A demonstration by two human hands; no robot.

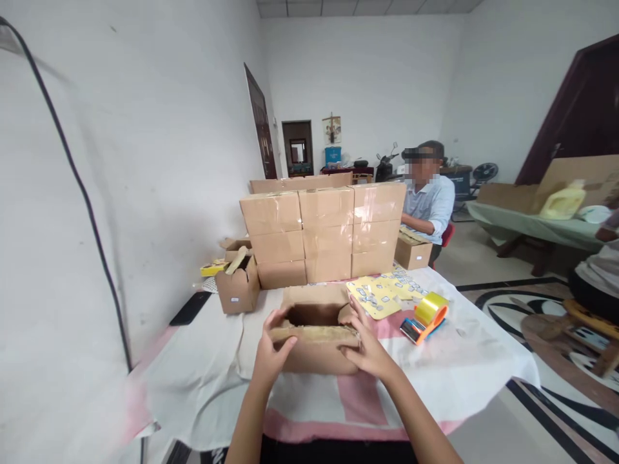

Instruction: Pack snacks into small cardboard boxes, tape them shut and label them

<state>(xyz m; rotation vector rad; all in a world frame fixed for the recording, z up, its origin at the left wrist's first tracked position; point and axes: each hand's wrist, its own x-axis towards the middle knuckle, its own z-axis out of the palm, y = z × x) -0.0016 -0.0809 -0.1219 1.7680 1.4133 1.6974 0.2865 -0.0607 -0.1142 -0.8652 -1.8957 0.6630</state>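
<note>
1. Left hand (273,345): partly curled, thumb on the front flap, fingers holding the carton's left end.
2. Carton (316,357): open-topped, near the middle of the table's (464,361) near edge. Judged light, fairly stiff, not slippery; ragged flaps probably weak. Best hold: both end walls, below the flaps.
3. Right hand (370,348): similarly curled, holding the right end.
4. Tape dispenser (428,316): toward the table's right edge, untouched.

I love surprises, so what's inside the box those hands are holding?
In the cardboard box, only a shadowy inner wall shows. The near side hides the bottom and anything on it.
</note>
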